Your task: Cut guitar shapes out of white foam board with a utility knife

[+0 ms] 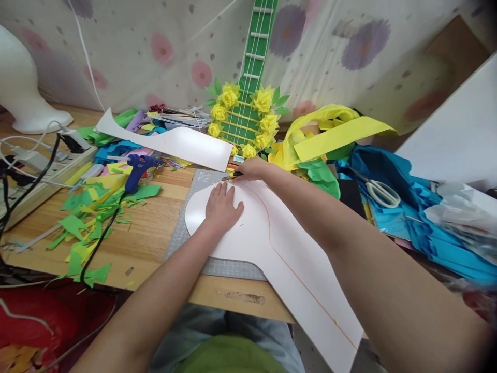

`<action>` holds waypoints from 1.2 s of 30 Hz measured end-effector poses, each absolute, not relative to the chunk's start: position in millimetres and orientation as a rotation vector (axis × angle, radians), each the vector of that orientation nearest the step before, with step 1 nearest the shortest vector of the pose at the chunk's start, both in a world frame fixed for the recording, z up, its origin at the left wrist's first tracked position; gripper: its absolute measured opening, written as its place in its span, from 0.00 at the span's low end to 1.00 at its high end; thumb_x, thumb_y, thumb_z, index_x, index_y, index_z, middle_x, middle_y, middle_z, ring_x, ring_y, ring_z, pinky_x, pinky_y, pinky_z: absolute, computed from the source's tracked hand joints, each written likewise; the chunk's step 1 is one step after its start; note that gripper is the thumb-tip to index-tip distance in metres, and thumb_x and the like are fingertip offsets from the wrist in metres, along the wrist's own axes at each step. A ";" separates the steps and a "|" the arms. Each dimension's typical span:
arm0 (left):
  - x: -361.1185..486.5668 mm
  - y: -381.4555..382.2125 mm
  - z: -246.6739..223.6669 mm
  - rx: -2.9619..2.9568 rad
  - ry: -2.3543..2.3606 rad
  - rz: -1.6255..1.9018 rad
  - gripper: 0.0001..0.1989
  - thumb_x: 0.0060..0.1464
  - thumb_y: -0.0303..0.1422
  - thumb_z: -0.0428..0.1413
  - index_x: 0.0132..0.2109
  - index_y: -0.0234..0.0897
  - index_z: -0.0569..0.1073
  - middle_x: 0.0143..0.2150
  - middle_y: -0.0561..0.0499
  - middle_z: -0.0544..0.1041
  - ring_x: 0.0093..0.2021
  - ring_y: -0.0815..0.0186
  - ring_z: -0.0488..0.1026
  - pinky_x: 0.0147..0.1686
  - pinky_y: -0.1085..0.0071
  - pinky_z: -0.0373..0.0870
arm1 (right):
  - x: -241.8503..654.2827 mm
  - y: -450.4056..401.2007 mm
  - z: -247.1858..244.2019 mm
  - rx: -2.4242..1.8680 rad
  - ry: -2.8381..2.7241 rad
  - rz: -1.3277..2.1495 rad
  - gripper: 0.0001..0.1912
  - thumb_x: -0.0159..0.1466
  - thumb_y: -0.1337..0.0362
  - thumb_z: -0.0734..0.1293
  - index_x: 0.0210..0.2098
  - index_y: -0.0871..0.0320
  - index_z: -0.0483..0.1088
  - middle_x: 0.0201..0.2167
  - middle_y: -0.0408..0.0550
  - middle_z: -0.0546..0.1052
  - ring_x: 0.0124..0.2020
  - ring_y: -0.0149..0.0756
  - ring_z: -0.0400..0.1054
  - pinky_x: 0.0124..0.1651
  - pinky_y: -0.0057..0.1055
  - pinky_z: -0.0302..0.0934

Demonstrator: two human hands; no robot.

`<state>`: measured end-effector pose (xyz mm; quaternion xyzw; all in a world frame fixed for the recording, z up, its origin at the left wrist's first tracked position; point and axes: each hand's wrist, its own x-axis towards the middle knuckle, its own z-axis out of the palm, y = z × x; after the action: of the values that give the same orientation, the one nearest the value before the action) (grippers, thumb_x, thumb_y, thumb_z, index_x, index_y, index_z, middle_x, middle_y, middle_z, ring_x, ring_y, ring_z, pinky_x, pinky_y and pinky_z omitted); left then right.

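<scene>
A large white board (248,233) with one curved edge lies over a grey cutting mat (229,268). An orange line (292,273) runs down it toward its lower right end, which hangs past the table's front edge. My left hand (222,205) rests flat on the board with its fingers apart. In my right hand (251,170) is a utility knife (232,176) with a yellow and black handle, its tip at the board's far edge. Just behind lies a curved white cut piece (182,145).
Behind stands a green guitar-shaped piece (248,111) with yellow paper flowers. A blue glue gun (137,171) and green scraps (83,223) lie left, near a power strip (42,176). White-handled scissors (382,193) rest among blue paper (438,228) at right. A white foam head (27,83) stands far left.
</scene>
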<state>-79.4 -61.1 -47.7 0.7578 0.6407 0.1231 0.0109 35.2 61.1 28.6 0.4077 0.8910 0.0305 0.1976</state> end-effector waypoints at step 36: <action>-79.7 -60.3 -48.5 2.382 2.007 0.352 0.28 0.57 0.44 0.43 0.59 0.32 0.61 0.64 0.40 0.56 0.65 0.55 0.49 0.62 0.62 0.46 | 44.1 62.8 21.3 1.132 2.507 0.166 0.24 0.62 0.46 0.56 0.45 0.55 0.71 0.41 0.53 0.76 0.41 0.42 0.68 0.33 0.30 0.51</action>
<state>-79.7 -60.3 -48.5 0.7599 0.6403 0.1121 0.0032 44.1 62.8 21.3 0.4031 0.8928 0.0593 0.1918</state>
